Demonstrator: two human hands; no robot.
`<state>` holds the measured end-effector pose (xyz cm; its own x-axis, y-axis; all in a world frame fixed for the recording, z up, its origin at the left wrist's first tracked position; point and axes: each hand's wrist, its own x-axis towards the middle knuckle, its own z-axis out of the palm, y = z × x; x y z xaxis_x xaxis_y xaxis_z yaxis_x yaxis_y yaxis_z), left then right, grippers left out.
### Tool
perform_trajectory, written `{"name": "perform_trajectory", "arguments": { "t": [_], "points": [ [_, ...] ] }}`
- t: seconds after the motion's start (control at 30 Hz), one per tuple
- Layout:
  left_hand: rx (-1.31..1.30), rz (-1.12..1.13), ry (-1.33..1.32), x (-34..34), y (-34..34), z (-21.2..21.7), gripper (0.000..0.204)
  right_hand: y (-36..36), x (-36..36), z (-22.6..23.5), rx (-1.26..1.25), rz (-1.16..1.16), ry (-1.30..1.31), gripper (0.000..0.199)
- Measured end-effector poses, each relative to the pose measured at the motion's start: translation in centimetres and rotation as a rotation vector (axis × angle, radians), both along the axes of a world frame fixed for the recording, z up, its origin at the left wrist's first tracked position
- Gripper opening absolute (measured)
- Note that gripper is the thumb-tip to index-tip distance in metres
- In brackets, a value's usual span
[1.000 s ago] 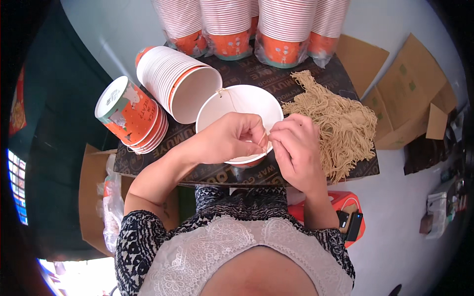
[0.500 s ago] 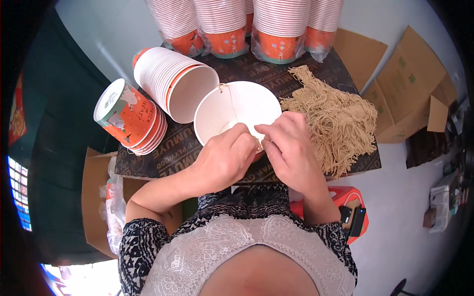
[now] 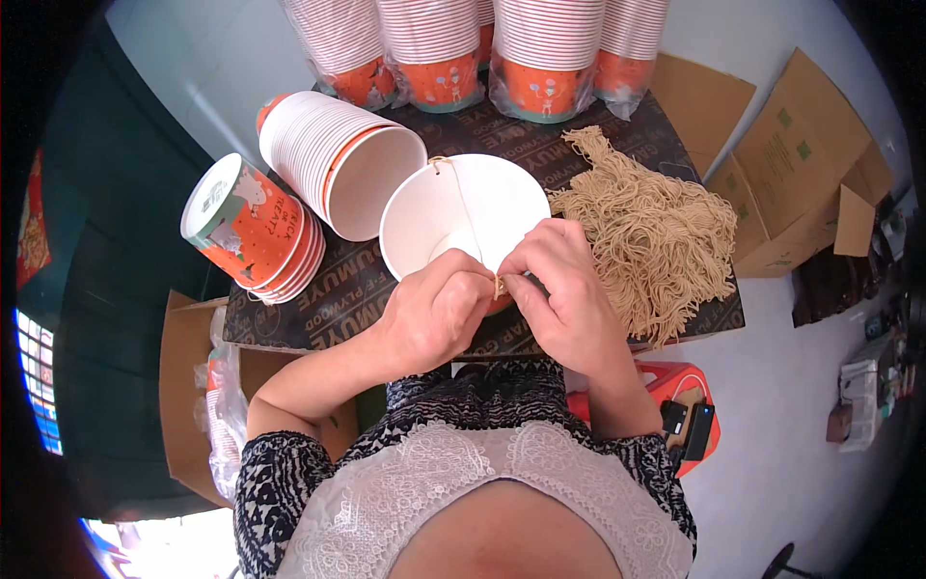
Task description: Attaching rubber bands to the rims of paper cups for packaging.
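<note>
A white-lined paper bucket [image 3: 415, 217] stands tilted toward me at the near edge of the table. A tan string [image 3: 466, 207] is fixed at its far rim and runs across the mouth to the near rim. There my left hand [image 3: 436, 311] is closed around the rim and string. The thumb and fingertips of my right hand [image 3: 561, 294] pinch the string at a small knot beside the left fingers. Part of the near rim is hidden behind both hands. Right of the bucket lies a heap of tan strings [image 3: 656, 246].
Nested paper buckets [image 3: 313, 145] lie on their side at the left, with a shorter upside-down stack [image 3: 253, 227] nearer. Several wrapped stacks [image 3: 548, 58] line the back of the dark plywood table [image 3: 338, 309]. Cardboard boxes [image 3: 801, 174] and a red stool [image 3: 656, 376] stand at the right.
My right fingertips have closed in on the string at the near rim. The string across the mouth has shifted right and looks straighter, and the bucket has turned slightly.
</note>
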<state>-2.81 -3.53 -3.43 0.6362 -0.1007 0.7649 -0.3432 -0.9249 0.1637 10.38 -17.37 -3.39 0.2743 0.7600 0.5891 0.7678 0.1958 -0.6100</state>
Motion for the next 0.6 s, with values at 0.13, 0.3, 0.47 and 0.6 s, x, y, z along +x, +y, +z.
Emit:
{"name": "perform_trajectory", "arguments": {
  "t": [0.13, 0.3, 0.47, 0.6],
  "points": [
    [-0.065, 0.023, 0.047, -0.3, -0.1, 0.3, 0.028, 0.4, -0.6, -0.7, 0.087, -0.044, -0.054, 0.010],
    [-0.427, 0.051, 0.259, -0.5, 0.0, 0.9, 0.016, 0.9, -1.3, -1.5, 0.248, -0.148, -0.174, 0.017],
    [-0.515, 0.089, 0.355, -0.3, -0.1, 1.8, 0.011, 0.9, -1.6, -2.3, 0.377, -0.155, -0.224, 0.020],
    [-0.554, 0.168, 0.371, 0.0, 0.5, 2.0, 0.009, 0.1, -1.6, -2.3, 0.328, -0.109, -0.294, 0.019]
  ]
}}
